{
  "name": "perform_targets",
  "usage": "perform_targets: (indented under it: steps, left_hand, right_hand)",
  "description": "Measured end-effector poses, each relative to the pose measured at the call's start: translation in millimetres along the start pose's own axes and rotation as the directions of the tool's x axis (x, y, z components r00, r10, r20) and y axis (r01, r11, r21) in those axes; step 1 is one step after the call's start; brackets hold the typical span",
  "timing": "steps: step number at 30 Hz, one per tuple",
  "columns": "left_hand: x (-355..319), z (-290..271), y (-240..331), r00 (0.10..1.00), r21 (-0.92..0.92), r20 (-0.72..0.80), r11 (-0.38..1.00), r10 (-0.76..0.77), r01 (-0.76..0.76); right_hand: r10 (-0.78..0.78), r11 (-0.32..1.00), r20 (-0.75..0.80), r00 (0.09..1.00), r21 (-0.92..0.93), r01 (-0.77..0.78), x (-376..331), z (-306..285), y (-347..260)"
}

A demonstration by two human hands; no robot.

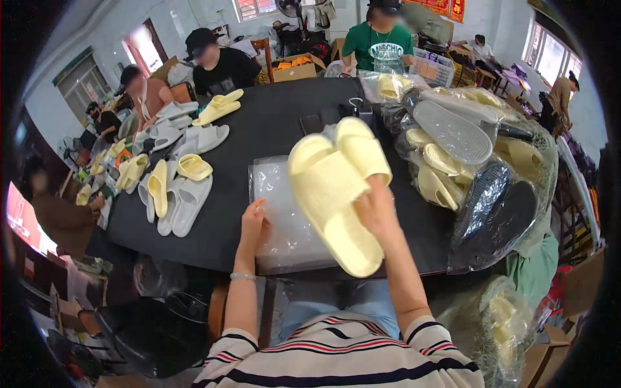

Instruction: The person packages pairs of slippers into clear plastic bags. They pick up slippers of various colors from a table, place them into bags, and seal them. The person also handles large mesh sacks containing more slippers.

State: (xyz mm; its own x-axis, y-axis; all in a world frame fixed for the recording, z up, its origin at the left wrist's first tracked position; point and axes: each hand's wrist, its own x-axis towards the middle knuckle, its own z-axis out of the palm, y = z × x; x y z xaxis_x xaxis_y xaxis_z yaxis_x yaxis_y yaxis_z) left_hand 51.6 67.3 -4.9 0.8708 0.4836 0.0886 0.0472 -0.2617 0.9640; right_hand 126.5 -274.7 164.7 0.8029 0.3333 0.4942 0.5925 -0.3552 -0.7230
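My right hand grips a pair of pale yellow slide slippers above the middle of the table. One slipper lies partly behind the other, and their soles tilt toward me. Under them is a stack of clear plastic bags on the black tabletop. At the left edge of that stack, my left hand has its fingers curled and pinched on a bag; the slippers cover part of the stack.
Grey slippers and yellow slippers lie loose along the table's left side. A large heap of bagged slippers fills the right side. A small black object with a hook sits near the far edge. Several people work around the room.
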Motion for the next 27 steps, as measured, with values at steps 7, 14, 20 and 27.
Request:
perform_targets:
  steps: [7, 14, 20, 27]
  left_hand:
    - [-2.3, 9.2, 23.3, 0.985, -0.101, 0.058, 0.981, -0.162, 0.167]
    - [-4.3, -0.6, 12.7, 0.992, -0.162, 0.001, 0.979, -0.126, 0.125]
    - [-28.6, 43.1, 104.9, 0.622, 0.937, 0.152, 0.089, 0.769, -0.339]
    - [-89.4, 147.8, 155.7, 0.889, 0.568, 0.355, 0.688, 0.290, -0.451]
  right_hand:
    - [0.091, 0.956, 0.191, 0.977, -0.293, -0.031, -12.7, 69.2, 63.9]
    - [-0.018, 0.993, -0.127, 0.992, -0.122, 0.002, -51.8, 22.5, 96.3]
    - [0.065, 0.979, -0.014, 0.998, -0.192, -0.066, -78.2, 20.3, 143.2]
    - [0.108, 0.981, 0.057, 0.992, -0.166, -0.098, -71.9, 23.1, 131.4]
